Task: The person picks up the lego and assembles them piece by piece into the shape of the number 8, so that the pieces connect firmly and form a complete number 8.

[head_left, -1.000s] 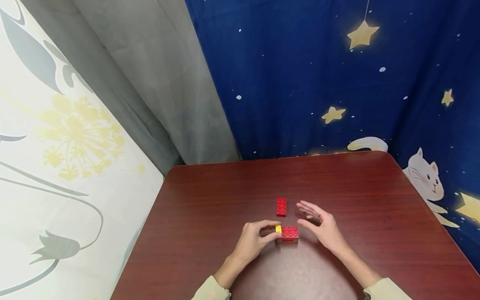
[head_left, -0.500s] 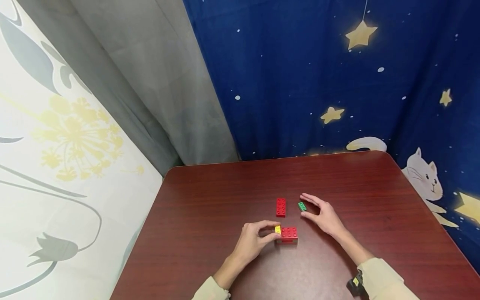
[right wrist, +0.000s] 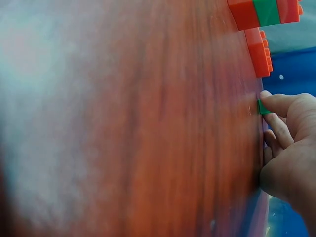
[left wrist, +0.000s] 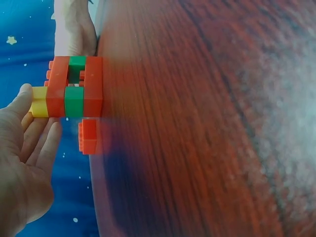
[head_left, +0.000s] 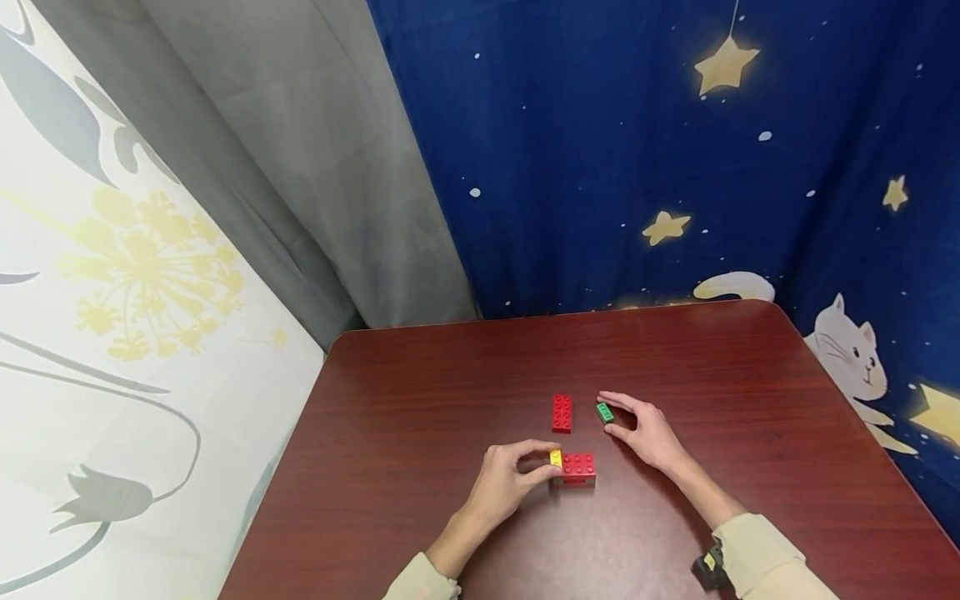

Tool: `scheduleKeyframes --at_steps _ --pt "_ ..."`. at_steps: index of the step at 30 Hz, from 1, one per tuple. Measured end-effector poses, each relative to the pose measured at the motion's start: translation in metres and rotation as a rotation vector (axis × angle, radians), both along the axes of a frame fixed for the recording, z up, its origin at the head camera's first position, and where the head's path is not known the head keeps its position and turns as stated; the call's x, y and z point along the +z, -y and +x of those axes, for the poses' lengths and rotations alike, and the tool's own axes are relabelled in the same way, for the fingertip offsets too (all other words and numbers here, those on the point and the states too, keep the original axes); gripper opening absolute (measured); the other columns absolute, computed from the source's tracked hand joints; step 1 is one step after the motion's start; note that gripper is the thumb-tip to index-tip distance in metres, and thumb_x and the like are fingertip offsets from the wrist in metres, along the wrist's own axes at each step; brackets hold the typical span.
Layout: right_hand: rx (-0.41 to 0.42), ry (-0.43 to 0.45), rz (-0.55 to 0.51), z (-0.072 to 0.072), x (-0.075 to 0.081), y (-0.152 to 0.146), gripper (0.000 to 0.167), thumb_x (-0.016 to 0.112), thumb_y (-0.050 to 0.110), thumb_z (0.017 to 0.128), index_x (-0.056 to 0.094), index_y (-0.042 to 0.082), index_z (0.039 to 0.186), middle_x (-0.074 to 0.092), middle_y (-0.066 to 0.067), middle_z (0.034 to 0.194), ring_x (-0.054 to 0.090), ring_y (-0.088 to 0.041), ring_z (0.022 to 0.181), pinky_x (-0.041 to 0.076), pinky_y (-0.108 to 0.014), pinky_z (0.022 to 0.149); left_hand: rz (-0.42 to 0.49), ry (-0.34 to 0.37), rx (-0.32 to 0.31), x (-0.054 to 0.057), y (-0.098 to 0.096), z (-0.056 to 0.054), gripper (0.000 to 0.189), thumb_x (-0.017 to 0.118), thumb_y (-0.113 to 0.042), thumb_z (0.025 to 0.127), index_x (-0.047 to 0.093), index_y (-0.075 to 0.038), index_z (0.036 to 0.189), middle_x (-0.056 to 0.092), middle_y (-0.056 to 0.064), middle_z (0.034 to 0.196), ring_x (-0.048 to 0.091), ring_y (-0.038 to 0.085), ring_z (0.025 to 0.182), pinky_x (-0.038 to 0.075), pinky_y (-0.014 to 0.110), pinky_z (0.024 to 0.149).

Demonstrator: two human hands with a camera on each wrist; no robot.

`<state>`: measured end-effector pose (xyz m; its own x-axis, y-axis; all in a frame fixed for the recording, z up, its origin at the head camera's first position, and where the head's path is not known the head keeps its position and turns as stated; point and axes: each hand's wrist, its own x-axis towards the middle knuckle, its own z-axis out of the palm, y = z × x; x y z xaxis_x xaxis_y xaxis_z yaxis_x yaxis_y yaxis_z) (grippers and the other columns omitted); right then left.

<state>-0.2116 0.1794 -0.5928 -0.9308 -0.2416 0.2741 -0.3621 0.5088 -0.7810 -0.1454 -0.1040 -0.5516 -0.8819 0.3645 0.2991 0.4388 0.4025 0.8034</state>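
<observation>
In the head view my left hand [head_left: 504, 482] pinches a small yellow toy brick [head_left: 556, 459] between thumb and fingers. That brick sits on one end of a stack whose top is a red brick [head_left: 579, 467]. From the left wrist, two green bricks [left wrist: 74, 101] show between the stack's upper red brick and its lower red brick [left wrist: 94, 94], with a gap between them. My right hand [head_left: 647, 435] has thumb and index finger at opposite ends of a small green brick [head_left: 604, 412], also seen between the fingertips in the right wrist view.
A loose red brick [head_left: 562, 413] lies on the brown table [head_left: 420, 392], behind the stack and left of my right hand. A grey curtain [head_left: 300, 167] and a blue star-patterned curtain [head_left: 585, 167] hang beyond the table.
My right hand has shifted slightly, and the green brick, out of sight at first, has come into view between its thumb and finger, which have closed in on it. My left hand stays put.
</observation>
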Motion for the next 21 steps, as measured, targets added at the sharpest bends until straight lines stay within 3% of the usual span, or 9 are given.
scheduleKeyframes --at_steps 7,21 --pt "-0.031 0.007 0.015 -0.0001 -0.0001 0.0018 0.054 0.082 -0.006 0.089 0.067 0.002 0.140 0.075 -0.012 0.129 0.065 -0.036 0.125 0.047 -0.056 0.103 0.012 -0.010 -0.002 0.0004 0.0002 0.0001 0.034 0.088 -0.021 0.087 0.081 -0.011 0.119 0.080 -0.004 0.109 0.075 0.002 0.095 0.061 0.022 0.077" --pt "-0.060 0.016 -0.009 -0.0001 0.0034 0.0016 0.045 0.085 0.000 0.088 0.073 0.003 0.132 0.078 -0.012 0.120 0.064 -0.040 0.126 0.047 -0.057 0.104 0.035 0.032 -0.010 0.0005 -0.0007 0.0001 0.034 0.086 -0.019 0.089 0.080 -0.005 0.119 0.080 -0.001 0.109 0.074 0.002 0.095 0.061 0.022 0.077"
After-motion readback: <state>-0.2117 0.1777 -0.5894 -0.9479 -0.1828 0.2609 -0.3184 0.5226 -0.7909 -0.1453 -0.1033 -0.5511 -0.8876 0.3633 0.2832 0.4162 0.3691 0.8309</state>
